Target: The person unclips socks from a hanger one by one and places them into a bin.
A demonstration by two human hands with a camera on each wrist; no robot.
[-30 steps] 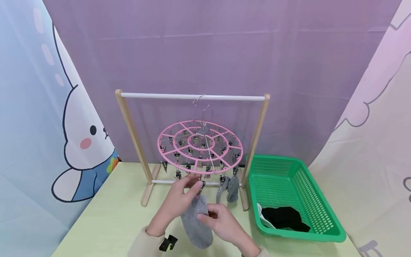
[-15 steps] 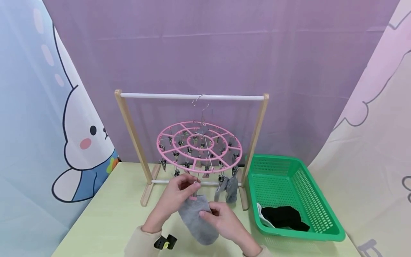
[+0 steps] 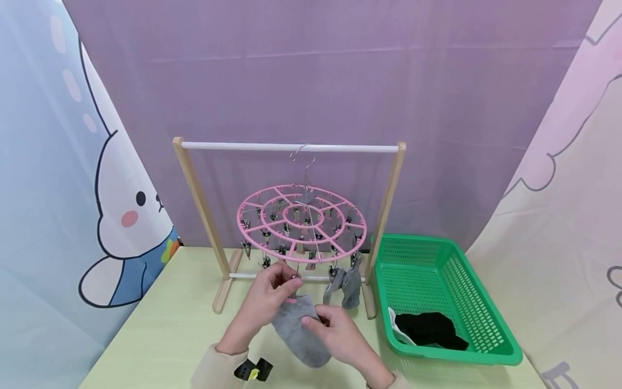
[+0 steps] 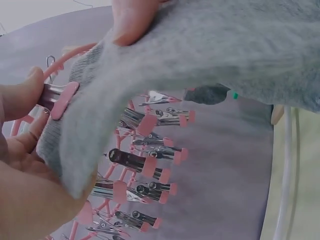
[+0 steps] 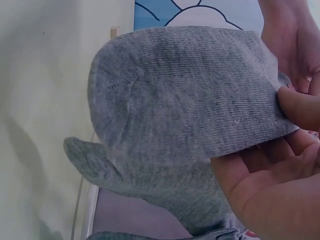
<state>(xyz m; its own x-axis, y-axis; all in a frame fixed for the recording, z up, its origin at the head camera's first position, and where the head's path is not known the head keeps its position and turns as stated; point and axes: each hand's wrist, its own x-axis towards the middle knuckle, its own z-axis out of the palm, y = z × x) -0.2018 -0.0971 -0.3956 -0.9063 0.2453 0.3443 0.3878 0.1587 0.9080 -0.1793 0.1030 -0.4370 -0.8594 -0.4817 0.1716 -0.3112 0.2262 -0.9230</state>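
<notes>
My left hand [image 3: 264,294] pinches a metal clip [image 4: 63,100] with pink pads, which hangs from the front rim of a round pink clip hanger [image 3: 241,216]. In the left wrist view the pads sit on the edge of a grey sock [image 3: 301,329]. My right hand [image 3: 340,335] grips the same sock by its side between thumb and fingers, to the right of the clip. The sock hangs tilted, its toe down and to the right. More grey socks [image 3: 351,286] hang from clips at the hanger's right side.
The hanger hooks on a white rod [image 3: 233,145] between wooden posts [image 3: 201,208]. On the right stands a green basket [image 3: 486,292] with a black garment [image 3: 430,330] and a white cloth edge [image 3: 398,328]. Several other clips [image 4: 132,162] dangle beneath the hanger.
The left hand has moved slightly left and turned the clip so its pink pads face the head camera. The sock has gone from near upright to tilted, its toe shifted right. The right hand barely moved.
</notes>
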